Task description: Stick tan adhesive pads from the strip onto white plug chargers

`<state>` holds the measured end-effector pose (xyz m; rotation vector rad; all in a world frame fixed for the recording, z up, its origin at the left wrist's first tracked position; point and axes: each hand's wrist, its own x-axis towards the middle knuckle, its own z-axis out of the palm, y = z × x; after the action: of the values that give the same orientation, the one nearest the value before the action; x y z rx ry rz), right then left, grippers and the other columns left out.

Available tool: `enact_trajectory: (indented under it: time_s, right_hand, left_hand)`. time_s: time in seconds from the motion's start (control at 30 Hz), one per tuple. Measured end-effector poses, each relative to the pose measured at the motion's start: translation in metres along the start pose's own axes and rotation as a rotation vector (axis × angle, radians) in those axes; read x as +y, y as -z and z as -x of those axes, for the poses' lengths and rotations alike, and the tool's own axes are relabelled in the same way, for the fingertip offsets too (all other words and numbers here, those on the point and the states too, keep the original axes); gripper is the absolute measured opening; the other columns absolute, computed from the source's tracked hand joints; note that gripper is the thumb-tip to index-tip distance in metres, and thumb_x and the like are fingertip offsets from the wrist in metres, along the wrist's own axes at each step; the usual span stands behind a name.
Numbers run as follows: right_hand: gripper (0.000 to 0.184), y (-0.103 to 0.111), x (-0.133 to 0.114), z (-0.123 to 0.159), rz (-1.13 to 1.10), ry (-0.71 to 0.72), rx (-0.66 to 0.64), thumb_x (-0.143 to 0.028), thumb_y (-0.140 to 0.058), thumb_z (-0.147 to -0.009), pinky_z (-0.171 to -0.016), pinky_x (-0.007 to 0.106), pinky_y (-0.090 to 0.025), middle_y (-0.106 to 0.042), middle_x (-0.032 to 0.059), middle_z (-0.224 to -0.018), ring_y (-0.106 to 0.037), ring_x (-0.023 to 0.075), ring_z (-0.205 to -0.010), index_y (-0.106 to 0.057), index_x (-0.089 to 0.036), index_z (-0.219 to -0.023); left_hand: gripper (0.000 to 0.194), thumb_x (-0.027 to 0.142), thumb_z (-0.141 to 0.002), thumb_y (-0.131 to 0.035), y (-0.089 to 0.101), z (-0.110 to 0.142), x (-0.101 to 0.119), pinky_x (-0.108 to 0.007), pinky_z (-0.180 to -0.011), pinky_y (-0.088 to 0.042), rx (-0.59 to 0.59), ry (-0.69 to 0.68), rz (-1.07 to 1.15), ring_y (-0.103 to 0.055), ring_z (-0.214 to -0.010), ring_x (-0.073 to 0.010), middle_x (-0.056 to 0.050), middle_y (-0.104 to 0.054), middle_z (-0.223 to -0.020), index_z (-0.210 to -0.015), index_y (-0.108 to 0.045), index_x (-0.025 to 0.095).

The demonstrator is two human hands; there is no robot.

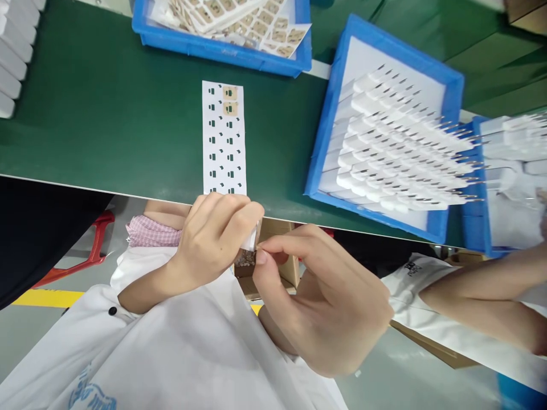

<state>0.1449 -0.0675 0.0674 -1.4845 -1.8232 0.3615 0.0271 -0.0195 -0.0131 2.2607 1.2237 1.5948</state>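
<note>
My left hand (pixel 211 236) is closed round a small white plug part (pixel 251 238), held just below the edge of the green table (pixel 106 114). My right hand (pixel 325 296) pinches thumb and forefinger against the end of that part, at a small brownish sticker (pixel 245 263). Just above the hands a white backing strip (pixel 224 139) lies on the table, with two tan stickers (pixel 229 101) left at its far end.
A blue tray (pixel 329 108) of several white pronged plugs stands at the right, a second blue tray (pixel 478 222) beside it. Another blue bin (pixel 222 48) with sticker sheets sits at the back. A co-worker's arm (pixel 482 296) reaches in at right. White parts (pixel 12 51) lie far left.
</note>
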Motion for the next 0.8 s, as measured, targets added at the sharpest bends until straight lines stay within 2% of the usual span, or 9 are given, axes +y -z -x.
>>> enact_trajectory:
  time_s: [0.23,0.47,0.63,0.8]
  right_hand:
    - [0.025,0.006,0.006,-0.004,0.072,0.003,-0.077,0.000,-0.059,-0.087,-0.048,0.027,-0.037,-0.046,-0.0046,-0.061,-0.051,0.0111,-0.054,-0.056,-0.023,-0.079]
    - [0.021,0.016,0.023,-0.014,-0.144,-0.016,-0.263,-0.003,-0.061,-0.086,-0.049,0.023,-0.042,-0.056,-0.0038,-0.063,-0.054,0.0103,-0.055,-0.059,-0.023,-0.079]
    - [0.020,0.014,0.024,-0.014,-0.163,-0.045,-0.254,-0.004,-0.059,-0.086,-0.051,0.024,-0.045,-0.057,-0.0027,-0.063,-0.055,0.0116,-0.056,-0.059,-0.023,-0.079]
    - [0.022,0.015,0.024,-0.014,-0.098,0.017,-0.242,-0.003,-0.060,-0.085,-0.047,0.023,-0.040,-0.055,-0.0039,-0.061,-0.054,0.0104,-0.053,-0.057,-0.023,-0.076]
  left_hand:
    - [0.021,0.001,-0.092,-0.055,-0.001,-0.001,0.000,-0.030,-0.065,-0.038,-0.018,-0.063,-0.066,-0.054,-0.072,-0.0147,-0.002,-0.066,-0.086,-0.103,-0.055,0.019]
    - [0.023,0.000,-0.091,-0.056,-0.003,0.000,-0.001,-0.029,-0.065,-0.038,-0.027,-0.076,-0.073,-0.051,-0.069,-0.0136,0.001,-0.065,-0.081,-0.101,-0.054,0.021]
    - [0.020,0.005,-0.091,-0.058,-0.003,0.001,-0.002,-0.029,-0.066,-0.041,-0.062,-0.086,-0.095,-0.055,-0.071,-0.0144,0.000,-0.065,-0.081,-0.103,-0.054,0.020]
    - [0.015,0.009,-0.095,-0.057,-0.004,0.003,-0.002,-0.029,-0.066,-0.041,-0.083,-0.080,-0.097,-0.056,-0.070,-0.0144,0.001,-0.065,-0.082,-0.103,-0.054,0.021]
